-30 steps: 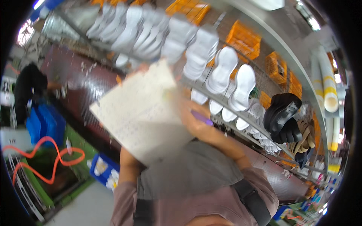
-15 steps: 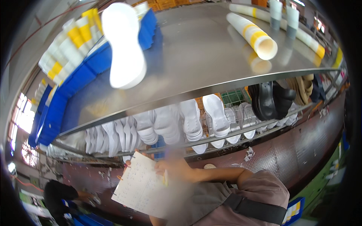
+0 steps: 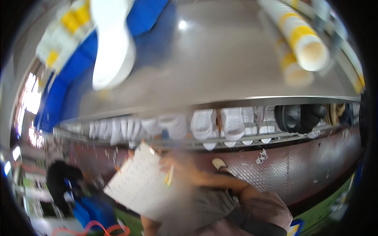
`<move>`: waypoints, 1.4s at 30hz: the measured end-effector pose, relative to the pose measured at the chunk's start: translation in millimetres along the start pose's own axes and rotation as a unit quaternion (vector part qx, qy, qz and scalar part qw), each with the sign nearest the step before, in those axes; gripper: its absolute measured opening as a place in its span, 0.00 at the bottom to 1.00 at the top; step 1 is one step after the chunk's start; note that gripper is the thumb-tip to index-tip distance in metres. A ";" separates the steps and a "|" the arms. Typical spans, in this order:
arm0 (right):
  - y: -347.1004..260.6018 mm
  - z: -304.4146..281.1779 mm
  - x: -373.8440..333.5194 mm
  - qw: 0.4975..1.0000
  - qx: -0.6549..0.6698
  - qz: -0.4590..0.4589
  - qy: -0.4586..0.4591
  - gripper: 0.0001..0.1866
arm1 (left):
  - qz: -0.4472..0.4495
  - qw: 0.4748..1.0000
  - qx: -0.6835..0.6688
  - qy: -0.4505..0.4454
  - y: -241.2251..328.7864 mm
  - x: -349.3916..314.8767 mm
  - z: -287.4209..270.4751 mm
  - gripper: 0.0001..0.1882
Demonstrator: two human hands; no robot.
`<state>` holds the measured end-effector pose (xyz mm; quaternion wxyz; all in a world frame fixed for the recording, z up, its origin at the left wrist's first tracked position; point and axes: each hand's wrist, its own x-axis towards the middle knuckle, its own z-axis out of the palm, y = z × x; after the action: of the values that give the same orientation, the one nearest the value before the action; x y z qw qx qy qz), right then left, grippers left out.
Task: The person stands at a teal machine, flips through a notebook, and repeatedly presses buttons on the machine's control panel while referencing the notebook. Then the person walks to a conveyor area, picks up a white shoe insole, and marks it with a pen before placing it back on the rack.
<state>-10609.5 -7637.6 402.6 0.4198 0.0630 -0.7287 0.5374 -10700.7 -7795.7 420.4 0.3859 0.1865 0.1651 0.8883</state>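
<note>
Now larger, paper sheet (image 3: 138,185), lower, blurrier

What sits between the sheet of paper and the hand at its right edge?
In the head view, a yellowish pencil-like stick lies between the paper and the blurred right hand.

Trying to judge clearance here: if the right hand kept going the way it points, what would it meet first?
The right hand, blurred, points left and slightly up onto the white sheet of paper it already touches. Beyond lies the row of white shoe soles, though depth is unclear.
</note>
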 end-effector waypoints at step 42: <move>-21.0 69.5 14.1 0.987 0.129 0.043 -0.085 0.14 | 0.035 0.982 -0.048 -0.179 41.8 -1.2 -36.5 0.22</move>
<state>-10645.0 -7699.4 422.6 0.3214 0.1302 -0.6885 0.6370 -10742.8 -7829.2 406.5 0.3866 0.3296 0.0443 0.8602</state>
